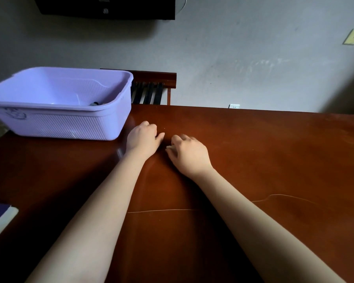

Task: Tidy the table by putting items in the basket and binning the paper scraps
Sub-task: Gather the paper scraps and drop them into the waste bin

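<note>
My basket (pixel 65 121) is pale lilac plastic, a deep rectangular tub with a rolled rim, finely ribbed walls and a dark printed mark on the left of its near wall. It stands upright at the far left of the tabletop (pixel 253 150). Down in its near right corner a small dark item (pixel 94 103) lies on the bottom, mostly hidden behind the rim, so I cannot tell what it is. One paper scrap (pixel 169 147), small and pale, lies on the tabletop to the right of the basket and apart from it, at the thumb tip of my right hand (pixel 189 153). Whether I pinch it or only touch it I cannot tell.
</note>
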Available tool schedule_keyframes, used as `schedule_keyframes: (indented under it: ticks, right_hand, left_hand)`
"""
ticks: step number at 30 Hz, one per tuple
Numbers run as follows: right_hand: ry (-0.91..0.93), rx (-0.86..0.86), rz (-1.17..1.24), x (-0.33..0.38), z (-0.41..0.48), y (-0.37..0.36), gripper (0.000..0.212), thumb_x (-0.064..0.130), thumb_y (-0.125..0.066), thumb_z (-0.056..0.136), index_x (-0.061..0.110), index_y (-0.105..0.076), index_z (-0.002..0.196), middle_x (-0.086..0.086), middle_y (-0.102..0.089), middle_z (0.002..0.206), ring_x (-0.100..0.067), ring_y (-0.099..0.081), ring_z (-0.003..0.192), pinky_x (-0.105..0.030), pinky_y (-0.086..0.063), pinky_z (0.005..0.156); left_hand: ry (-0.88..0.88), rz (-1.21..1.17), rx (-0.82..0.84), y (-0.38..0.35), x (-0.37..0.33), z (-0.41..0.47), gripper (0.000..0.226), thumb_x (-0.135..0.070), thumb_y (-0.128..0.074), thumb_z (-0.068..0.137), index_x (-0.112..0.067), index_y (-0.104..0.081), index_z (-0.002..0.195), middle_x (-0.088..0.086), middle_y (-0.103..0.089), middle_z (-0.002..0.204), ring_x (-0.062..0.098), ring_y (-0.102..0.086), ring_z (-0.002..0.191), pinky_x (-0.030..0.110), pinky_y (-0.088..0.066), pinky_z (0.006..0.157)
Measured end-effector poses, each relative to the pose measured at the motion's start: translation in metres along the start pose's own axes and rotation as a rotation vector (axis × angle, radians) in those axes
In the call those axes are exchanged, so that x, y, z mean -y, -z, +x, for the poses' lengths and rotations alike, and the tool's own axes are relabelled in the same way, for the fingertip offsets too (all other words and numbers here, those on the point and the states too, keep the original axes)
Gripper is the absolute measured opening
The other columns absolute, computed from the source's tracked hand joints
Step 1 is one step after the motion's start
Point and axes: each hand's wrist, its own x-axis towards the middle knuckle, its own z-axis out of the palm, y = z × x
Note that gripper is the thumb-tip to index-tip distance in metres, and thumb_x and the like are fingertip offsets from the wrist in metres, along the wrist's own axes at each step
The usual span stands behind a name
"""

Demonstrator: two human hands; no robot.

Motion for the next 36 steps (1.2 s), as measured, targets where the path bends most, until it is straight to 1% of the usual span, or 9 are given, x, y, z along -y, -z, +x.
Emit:
schedule_keyframes:
  ticks: [3,6,12,15,18,23,27,34,36]
  right_hand:
    - [-0.018,-0.001,-0.029,0.001,-0.003,0.002,0.023,0.033,-0.045,0.095,0.013,-0.05,0.086,-0.004,-0.062,0.076,-0.024,-0.057,0.063,-0.027,-0.037,0.053]
    - [-0.053,0.031,-0.01,0.002,-0.004,0.006,0.024,0.032,-0.045,0.094,0.014,-0.045,0.078,-0.003,-0.06,0.07,-0.023,-0.056,0.059,-0.027,-0.042,0.052]
    - [-0.326,0.058,0.371,-0.001,-0.007,0.025,0.024,0.03,-0.059,0.088,0.008,-0.063,0.081,-0.005,-0.07,0.082,-0.023,-0.065,0.075,-0.034,-0.056,0.068]
    - [-0.412,0.031,0.52,0.0,-0.017,0.045,0.022,0.03,-0.061,0.088,0.011,-0.06,0.078,-0.004,-0.067,0.076,-0.019,-0.063,0.07,-0.026,-0.049,0.061]
    - [-0.46,-0.027,0.608,0.001,-0.034,0.067,0.025,0.029,-0.062,0.088,0.013,-0.054,0.071,0.004,-0.057,0.065,-0.008,-0.052,0.057,-0.019,-0.037,0.05]
    - [-0.559,-0.175,0.653,0.002,-0.068,0.102,0.04,0.029,-0.064,0.087,0.02,-0.04,0.055,0.007,-0.052,0.057,-0.007,-0.045,0.054,-0.017,-0.033,0.046]
    - [-0.607,-0.246,0.72,0.001,-0.102,0.126,0.034,0.03,-0.065,0.086,0.017,-0.048,0.06,0.009,-0.05,0.054,-0.004,-0.044,0.05,-0.009,-0.03,0.042]
    - [-0.688,-0.425,0.747,-0.018,-0.173,0.172,0.036,0.028,-0.064,0.087,0.019,-0.048,0.056,0.009,-0.048,0.051,-0.004,-0.041,0.048,-0.009,-0.028,0.039]
    - [-0.724,-0.486,0.751,-0.028,-0.193,0.185,0.037,0.028,-0.064,0.087,0.017,-0.047,0.056,0.009,-0.047,0.05,-0.004,-0.039,0.047,-0.01,-0.027,0.039]
  left_hand:
    - [0.002,0.071,-0.014,0.003,-0.003,-0.003,0.037,-0.039,-0.043,0.096,-0.008,-0.061,0.1,0.012,-0.063,0.103,0.029,-0.06,0.093,0.031,-0.037,0.067]
    - [0.014,0.07,-0.045,0.007,-0.005,-0.011,0.032,-0.037,-0.042,0.097,-0.01,-0.056,0.088,0.013,-0.065,0.092,0.028,-0.057,0.078,0.031,-0.035,0.061]
    - [0.23,-0.288,-0.109,0.017,-0.01,-0.036,0.043,-0.031,-0.049,0.095,-0.014,-0.037,0.057,0.006,-0.048,0.065,0.025,-0.046,0.065,0.029,-0.032,0.054]
    - [0.325,-0.493,-0.136,0.025,-0.014,-0.046,0.05,-0.027,-0.052,0.092,-0.016,-0.03,0.049,0.002,-0.037,0.052,0.022,-0.041,0.058,0.026,-0.027,0.049]
    - [0.451,-0.723,-0.12,0.038,-0.029,-0.06,0.048,-0.029,-0.054,0.09,-0.015,-0.034,0.049,0.001,-0.037,0.053,0.021,-0.041,0.057,0.028,-0.035,0.056]
    - [0.576,-1.064,-0.07,0.058,-0.071,-0.093,0.038,-0.03,-0.056,0.089,-0.016,-0.041,0.057,0.003,-0.042,0.062,0.023,-0.04,0.067,0.032,-0.033,0.061]
    - [0.557,-1.148,-0.038,0.07,-0.112,-0.123,0.037,-0.028,-0.057,0.089,-0.017,-0.042,0.058,0.002,-0.045,0.064,0.022,-0.04,0.065,0.03,-0.034,0.056]
    - [0.472,-1.271,0.064,0.09,-0.192,-0.17,0.017,-0.029,-0.056,0.09,-0.015,-0.057,0.082,-0.004,-0.053,0.072,0.017,-0.047,0.065,0.024,-0.036,0.052]
    - [0.445,-1.306,0.108,0.095,-0.216,-0.183,0.024,-0.028,-0.056,0.09,-0.018,-0.049,0.069,-0.003,-0.047,0.066,0.015,-0.041,0.056,0.023,-0.032,0.05]
